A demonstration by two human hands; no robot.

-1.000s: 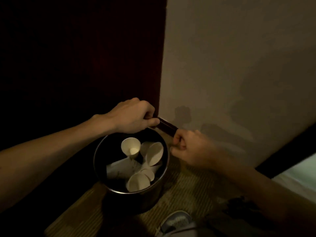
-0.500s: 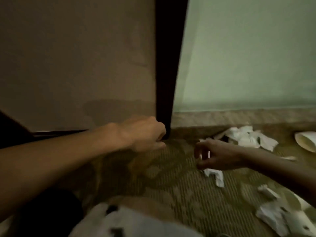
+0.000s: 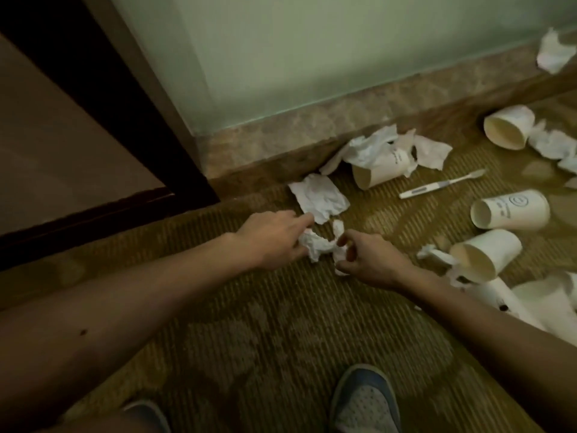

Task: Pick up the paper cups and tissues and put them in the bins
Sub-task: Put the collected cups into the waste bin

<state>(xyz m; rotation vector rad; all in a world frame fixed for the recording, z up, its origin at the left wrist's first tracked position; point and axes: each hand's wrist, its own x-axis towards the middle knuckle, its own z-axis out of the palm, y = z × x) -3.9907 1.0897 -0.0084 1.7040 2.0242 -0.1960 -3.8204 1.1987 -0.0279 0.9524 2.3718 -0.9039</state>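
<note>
A crumpled white tissue (image 3: 320, 245) lies on the carpet between my hands. My left hand (image 3: 271, 239) grips its left end, index finger stretched toward a flat tissue (image 3: 318, 198) just beyond. My right hand (image 3: 370, 259) pinches the crumpled tissue's right end with curled fingers. Paper cups lie on their sides to the right: one under tissues by the wall (image 3: 379, 171), one far right (image 3: 507, 128), one printed (image 3: 512, 210), one nearer (image 3: 484, 254). More tissues (image 3: 552, 143) are scattered there. No bin is in view.
A toothbrush (image 3: 443, 184) lies among the cups. A dark door frame (image 3: 125, 114) and a stone skirting (image 3: 312, 129) under the green wall bound the carpet at the back. My shoes (image 3: 363, 401) stand at the bottom edge. White paper (image 3: 543, 304) lies at the lower right.
The view swung from the metal bin with cups in it to the littered carpet on the right. Both hands left the bin and came down onto the crumpled tissue.
</note>
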